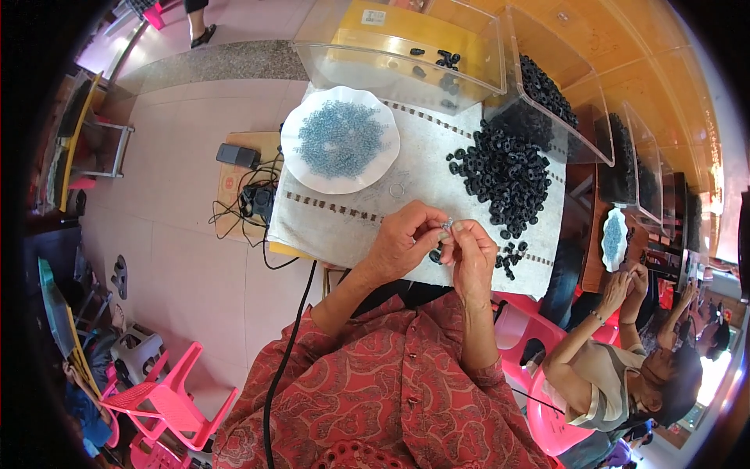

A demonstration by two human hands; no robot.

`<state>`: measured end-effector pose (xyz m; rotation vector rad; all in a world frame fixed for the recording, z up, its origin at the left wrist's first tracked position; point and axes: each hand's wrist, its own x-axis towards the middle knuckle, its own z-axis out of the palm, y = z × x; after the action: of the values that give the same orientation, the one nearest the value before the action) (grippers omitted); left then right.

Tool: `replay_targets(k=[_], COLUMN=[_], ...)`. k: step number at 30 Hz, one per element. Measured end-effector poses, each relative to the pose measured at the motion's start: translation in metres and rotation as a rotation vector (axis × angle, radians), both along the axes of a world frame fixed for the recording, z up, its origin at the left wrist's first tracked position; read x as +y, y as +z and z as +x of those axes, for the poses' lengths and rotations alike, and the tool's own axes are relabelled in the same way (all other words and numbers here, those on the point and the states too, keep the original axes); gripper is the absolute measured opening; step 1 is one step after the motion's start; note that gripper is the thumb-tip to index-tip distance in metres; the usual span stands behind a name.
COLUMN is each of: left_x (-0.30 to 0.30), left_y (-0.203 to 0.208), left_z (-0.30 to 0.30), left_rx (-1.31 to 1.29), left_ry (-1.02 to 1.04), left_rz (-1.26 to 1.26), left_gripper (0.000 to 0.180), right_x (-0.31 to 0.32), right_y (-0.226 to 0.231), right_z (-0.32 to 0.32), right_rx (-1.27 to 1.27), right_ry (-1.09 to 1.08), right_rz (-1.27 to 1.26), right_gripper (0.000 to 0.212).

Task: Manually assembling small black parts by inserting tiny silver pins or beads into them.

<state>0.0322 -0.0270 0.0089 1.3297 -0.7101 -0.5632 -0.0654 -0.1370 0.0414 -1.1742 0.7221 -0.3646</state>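
My left hand (pixel 402 241) and my right hand (pixel 473 254) meet over the near part of the cloth-covered table, fingertips pinched close together. Between the fingertips shows a small clear piece (pixel 448 223), too small to make out in detail. A small black part (pixel 435 255) shows just below the fingers; whether a hand holds it I cannot tell. To the right of my hands lies a heap of small black parts (pixel 504 176), with several loose ones nearer me. Up and left, a white wavy-edged plate (pixel 293 160) bears many tiny bluish clear pieces (pixel 340 139).
Clear plastic boxes (pixel 476 74) stand along the far side, one filled with black parts (pixel 547 94). A black adapter (pixel 238 155) and tangled cables (pixel 258 199) lie left of the table. At the right, a co-worker (pixel 625 367) sits handling things near another plate (pixel 614 238).
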Motion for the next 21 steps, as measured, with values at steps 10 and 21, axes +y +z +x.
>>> replay_targets(k=[10, 21], left_x=[0.001, -0.002], left_y=[0.002, 0.006], left_z=[-0.001, -0.005], left_rx=[-0.244, -0.393], left_ry=[0.084, 0.205], left_rz=[-0.001, -0.045], left_gripper=[0.019, 0.014], right_x=[0.002, 0.006], right_y=[0.002, 0.007], right_z=[-0.004, -0.004], right_rx=[-0.018, -0.030], right_ry=[0.034, 0.057], right_rz=[-0.017, -0.031], right_gripper=[0.020, 0.020])
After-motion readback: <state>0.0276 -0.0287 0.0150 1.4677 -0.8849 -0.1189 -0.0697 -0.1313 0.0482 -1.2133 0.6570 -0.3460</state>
